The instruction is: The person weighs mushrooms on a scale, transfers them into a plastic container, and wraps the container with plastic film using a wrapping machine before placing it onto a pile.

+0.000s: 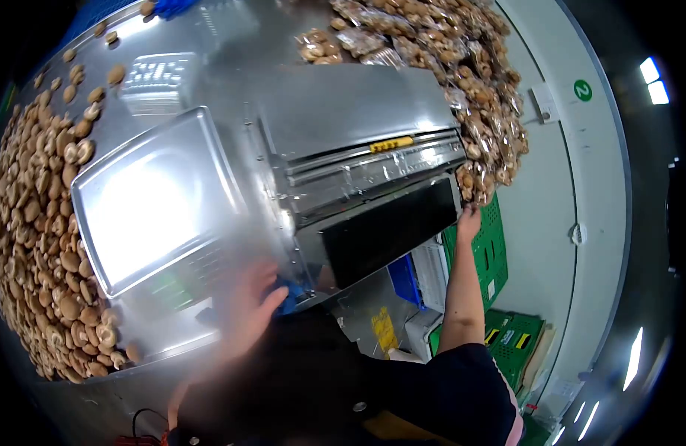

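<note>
At the right end of a metal wrapping machine [358, 111], my right hand [468, 220] reaches out with its fingers closed at a clear bag of mushrooms [474, 184], on the lower edge of a heap of such bags. My left hand [255, 301] is low over the steel table, by the machine's near left corner. Motion smears its fingers, though the thumb shows. Beside that thumb lies something blue [291, 291], partly covered. A shiny steel tray [97, 253] rests on the table left of the machine.
Loose brown mushrooms [42, 245] are heaped along the table's left side. Bagged mushrooms [424, 44] spread behind the machine. Green crates [493, 253] stand below on the right, near a pale wall [596, 186]. A blue item [172, 7] lies at the far edge.
</note>
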`<state>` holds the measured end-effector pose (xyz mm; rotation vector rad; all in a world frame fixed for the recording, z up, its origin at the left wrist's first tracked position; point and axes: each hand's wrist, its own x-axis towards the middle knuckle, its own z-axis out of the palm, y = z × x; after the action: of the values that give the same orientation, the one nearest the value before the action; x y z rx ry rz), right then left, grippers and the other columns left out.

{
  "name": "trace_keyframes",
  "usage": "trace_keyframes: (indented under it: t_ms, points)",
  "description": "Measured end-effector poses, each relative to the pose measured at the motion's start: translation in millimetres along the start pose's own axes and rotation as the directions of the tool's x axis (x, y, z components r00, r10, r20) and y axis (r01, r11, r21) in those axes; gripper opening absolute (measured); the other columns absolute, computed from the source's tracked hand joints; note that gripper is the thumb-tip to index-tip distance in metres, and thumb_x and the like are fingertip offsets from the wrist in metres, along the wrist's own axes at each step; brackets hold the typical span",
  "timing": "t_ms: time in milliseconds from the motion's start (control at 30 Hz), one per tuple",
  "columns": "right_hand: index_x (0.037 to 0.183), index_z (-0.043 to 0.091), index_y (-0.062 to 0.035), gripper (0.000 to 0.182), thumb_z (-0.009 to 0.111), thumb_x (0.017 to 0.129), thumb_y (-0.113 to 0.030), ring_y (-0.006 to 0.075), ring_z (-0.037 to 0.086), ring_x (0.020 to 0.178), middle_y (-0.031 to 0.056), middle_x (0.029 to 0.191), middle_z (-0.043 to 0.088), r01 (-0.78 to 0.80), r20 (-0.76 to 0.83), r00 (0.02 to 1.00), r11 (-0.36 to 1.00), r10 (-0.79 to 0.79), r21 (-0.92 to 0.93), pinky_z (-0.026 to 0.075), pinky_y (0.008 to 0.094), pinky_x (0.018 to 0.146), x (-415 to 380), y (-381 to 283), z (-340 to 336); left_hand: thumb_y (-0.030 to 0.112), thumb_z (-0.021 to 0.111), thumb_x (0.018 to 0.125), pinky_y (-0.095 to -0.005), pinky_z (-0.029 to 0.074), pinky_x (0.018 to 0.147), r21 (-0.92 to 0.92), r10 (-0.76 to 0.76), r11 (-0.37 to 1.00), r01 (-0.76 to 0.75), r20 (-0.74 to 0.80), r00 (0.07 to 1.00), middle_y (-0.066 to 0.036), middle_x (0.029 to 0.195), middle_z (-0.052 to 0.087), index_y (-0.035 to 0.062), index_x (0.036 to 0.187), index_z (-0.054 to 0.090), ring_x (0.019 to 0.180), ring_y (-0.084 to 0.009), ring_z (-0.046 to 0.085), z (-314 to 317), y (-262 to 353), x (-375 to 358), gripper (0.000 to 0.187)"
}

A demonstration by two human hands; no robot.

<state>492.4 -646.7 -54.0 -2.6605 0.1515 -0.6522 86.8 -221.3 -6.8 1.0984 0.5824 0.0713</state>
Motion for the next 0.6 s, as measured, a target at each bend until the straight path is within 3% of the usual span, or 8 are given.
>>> trace_keyframes:
  t_ms: [33,133,200,233,367,500,600]
  points:
    - [0.112,0.062,0.0007,0.04,0.054,0.092,-0.033,0.036,0.062,0.098,0.0224,0.106,0.065,-0.014,0.098,0.995,0.998,0.008,0.06,0.046,0.0405,0.088,0.4,10.8,5.7,0.0,0.069,0.08,-0.0377,0.033,0.108,0.131,0.006,0.991,-0.003,-0.021,1.0,-0.016,0.142,0.041,-0.0017,0.14,0.033,0.131,-0.026,0.042,13.0,-22.1,16.8,0.07]
    - [0.117,0.062,-0.0036,0.05,0.043,0.096,-0.045,0.0362,0.061,0.104,0.0219,0.107,0.065,-0.046,0.295,0.955,0.998,0.035,0.031,0.046,0.0395,0.09,7.3,11.3,11.0,0.002,0.072,0.078,-0.0365,0.032,0.109,0.221,-0.171,0.955,0.197,-0.131,0.976,-0.016,0.143,0.039,-0.0032,0.141,0.03,0.132,-0.0258,0.039,38.0,-51.1,61.1,0.076]
    - [0.117,0.062,-0.0027,0.054,0.041,0.096,-0.048,0.0369,0.06,0.106,0.0226,0.109,0.065,-0.054,0.373,0.927,0.997,0.033,0.047,0.045,0.0391,0.092,18.3,18.6,17.1,0.004,0.074,0.074,-0.0351,0.036,0.104,-0.037,-0.188,0.982,0.188,-0.015,0.982,-0.014,0.13,0.05,-0.0041,0.138,0.031,0.122,-0.0242,0.049,48.7,-42.7,80.7,0.078]
    - [0.117,0.062,-0.0023,0.056,0.04,0.096,-0.049,0.0373,0.059,0.107,0.0229,0.11,0.064,-0.052,0.417,0.909,0.997,0.023,0.059,0.044,0.0389,0.092,20.6,18.3,18.3,0.004,0.075,0.073,-0.035,0.039,0.102,-0.019,-0.166,0.986,0.166,-0.033,0.986,-0.013,0.126,0.053,-0.0037,0.136,0.033,0.117,-0.0236,0.051,51.0,-43.6,86.5,0.076]
    - [0.122,0.062,-0.0146,0.061,0.035,0.093,-0.061,0.0398,0.056,0.111,0.0193,0.116,0.063,-0.055,0.448,0.884,0.982,0.132,-0.179,0.043,0.0421,0.096,26.0,9.9,20.3,0.006,0.078,0.07,-0.0345,0.044,0.095,-0.107,-0.14,0.985,0.132,-0.068,0.988,-0.013,0.119,0.056,-0.002,0.133,0.038,0.108,-0.0228,0.057,53.3,-36.7,86.6,0.075]
    - [0.125,0.06,-0.0122,0.069,0.033,0.091,-0.066,0.0425,0.052,0.115,0.0234,0.12,0.06,-0.078,0.475,0.866,0.98,0.157,-0.182,0.04,0.0441,0.099,21.1,-1.9,16.3,0.006,0.079,0.068,-0.0342,0.043,0.097,-0.09,-0.152,0.986,0.139,-0.151,0.977,-0.017,0.123,0.054,-0.0043,0.139,0.03,0.113,-0.0238,0.054,48.5,-48.7,84.5,0.088]
    - [0.125,0.059,-0.01,0.072,0.034,0.09,-0.067,0.0422,0.051,0.117,0.025,0.122,0.058,-0.099,0.482,0.862,0.985,0.156,-0.143,0.038,0.043,0.1,12.2,-11.8,9.7,0.008,0.084,0.063,-0.0368,0.044,0.097,-0.113,-0.125,0.987,0.111,-0.122,0.985,-0.021,0.124,0.051,-0.0043,0.14,0.026,0.113,-0.0264,0.053,37.6,-60.7,84.8,0.097]
